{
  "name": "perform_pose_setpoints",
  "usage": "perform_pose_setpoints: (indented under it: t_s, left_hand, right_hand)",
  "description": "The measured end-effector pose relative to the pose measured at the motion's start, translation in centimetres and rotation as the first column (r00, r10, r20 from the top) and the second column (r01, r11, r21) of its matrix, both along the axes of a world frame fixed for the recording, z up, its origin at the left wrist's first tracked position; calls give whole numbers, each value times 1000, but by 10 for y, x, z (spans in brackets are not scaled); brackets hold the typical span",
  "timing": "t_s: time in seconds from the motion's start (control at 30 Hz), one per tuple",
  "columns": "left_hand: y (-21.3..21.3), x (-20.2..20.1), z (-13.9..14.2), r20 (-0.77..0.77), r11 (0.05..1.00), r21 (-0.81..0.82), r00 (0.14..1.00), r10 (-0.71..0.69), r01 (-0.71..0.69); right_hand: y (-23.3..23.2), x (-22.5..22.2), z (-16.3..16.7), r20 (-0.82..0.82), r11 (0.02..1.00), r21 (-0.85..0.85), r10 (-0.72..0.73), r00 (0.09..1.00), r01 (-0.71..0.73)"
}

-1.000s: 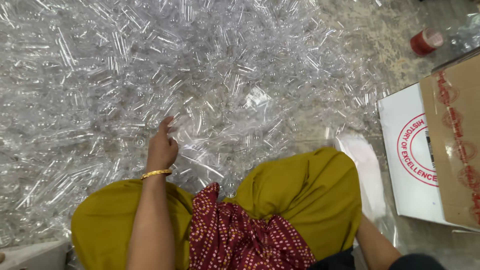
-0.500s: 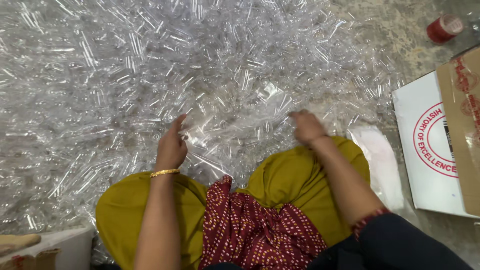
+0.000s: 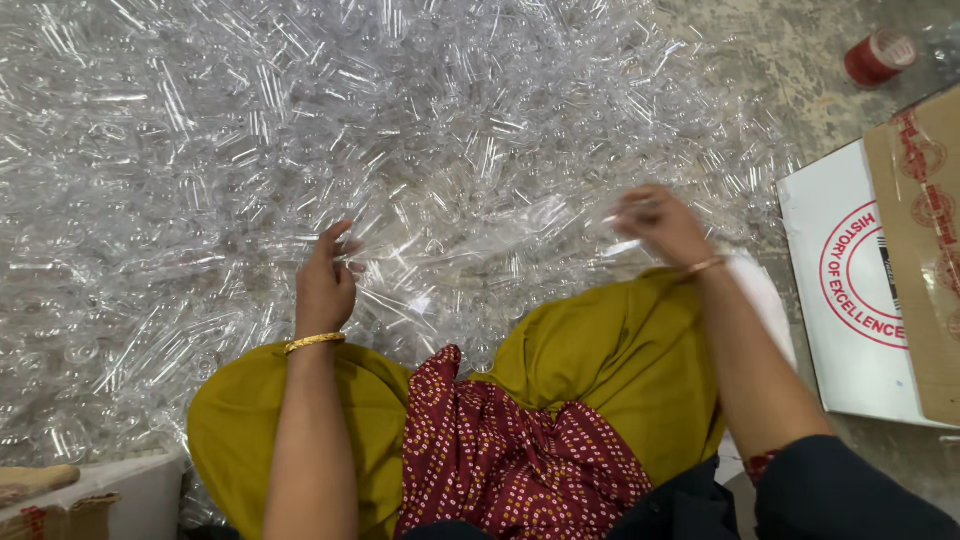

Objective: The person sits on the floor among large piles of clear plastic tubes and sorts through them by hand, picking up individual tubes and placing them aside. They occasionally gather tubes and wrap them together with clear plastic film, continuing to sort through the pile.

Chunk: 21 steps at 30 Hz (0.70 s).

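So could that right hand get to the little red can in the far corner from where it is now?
Probably not without leaning. The right hand is at the clear plastic pile, while the red can lies well beyond, past the white carton; nothing blocks it, though.
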State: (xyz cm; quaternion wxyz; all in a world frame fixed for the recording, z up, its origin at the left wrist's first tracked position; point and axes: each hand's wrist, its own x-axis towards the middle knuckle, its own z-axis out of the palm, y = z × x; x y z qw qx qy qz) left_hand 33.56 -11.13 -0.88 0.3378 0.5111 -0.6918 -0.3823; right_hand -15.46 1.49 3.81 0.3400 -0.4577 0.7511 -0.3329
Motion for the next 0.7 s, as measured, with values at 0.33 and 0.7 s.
perform_pose_setpoints:
  t_s: [0.33, 0.7]
  left_hand:
    - [5, -12, 19, -68, 980, 126, 987, -146, 154]
    - [155, 156, 41, -464, 950, 99, 831, 306, -295]
  right_hand:
    - [46, -52, 19, 593, 818, -443, -40, 804, 367]
    - [47, 256, -66, -158, 806, 198, 588, 794, -558]
